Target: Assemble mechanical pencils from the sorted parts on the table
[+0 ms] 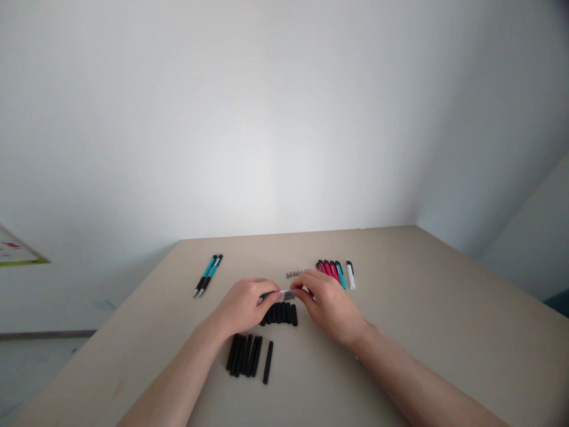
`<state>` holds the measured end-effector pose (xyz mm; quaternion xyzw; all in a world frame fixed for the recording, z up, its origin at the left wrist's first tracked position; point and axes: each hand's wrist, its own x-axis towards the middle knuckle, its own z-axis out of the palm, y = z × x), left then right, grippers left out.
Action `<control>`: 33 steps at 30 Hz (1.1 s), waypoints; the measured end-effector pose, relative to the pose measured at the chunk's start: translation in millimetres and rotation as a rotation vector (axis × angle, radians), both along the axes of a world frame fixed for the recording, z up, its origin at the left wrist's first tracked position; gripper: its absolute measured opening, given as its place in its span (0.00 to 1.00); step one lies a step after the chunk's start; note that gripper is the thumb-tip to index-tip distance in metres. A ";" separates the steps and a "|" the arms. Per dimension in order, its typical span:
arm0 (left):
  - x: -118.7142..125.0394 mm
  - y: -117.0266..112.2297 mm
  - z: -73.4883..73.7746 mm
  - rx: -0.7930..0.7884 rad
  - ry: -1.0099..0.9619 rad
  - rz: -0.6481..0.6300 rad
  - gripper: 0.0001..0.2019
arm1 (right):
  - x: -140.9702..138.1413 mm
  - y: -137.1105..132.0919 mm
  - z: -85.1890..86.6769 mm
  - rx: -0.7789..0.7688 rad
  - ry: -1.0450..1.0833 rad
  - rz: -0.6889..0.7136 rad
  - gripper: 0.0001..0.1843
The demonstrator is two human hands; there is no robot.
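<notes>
My left hand [242,305] and my right hand [326,302] meet over the middle of the beige table [422,308]. Both pinch the ends of a thin pen refill [280,293] with a small spring on it, held level just above the table. Right under it lies a row of short black pen parts [281,312]. Nearer to me sits a row of longer black pen sleeves [244,354], one of them lying apart on the right.
Two assembled teal pens [208,274] lie at the back left. Several pink pen barrels, one teal and one white [334,271], lie at the back right, with small metal tips [293,274] beside them. A plain white wall stands behind the table.
</notes>
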<state>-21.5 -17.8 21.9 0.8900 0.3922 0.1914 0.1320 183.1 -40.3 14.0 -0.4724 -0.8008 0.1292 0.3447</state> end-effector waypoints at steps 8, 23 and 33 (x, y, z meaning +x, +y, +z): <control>0.9 -1.8 -0.1 0.003 -0.095 -0.063 0.09 | -3.5 -0.4 -4.0 0.046 0.104 0.047 0.07; 5.6 -4.1 1.4 0.053 -0.073 -0.066 0.12 | -4.3 -3.5 1.7 0.033 0.153 0.049 0.06; 5.9 -3.9 2.9 0.047 -0.039 -0.080 0.13 | -5.6 -4.5 1.6 0.019 0.144 0.052 0.06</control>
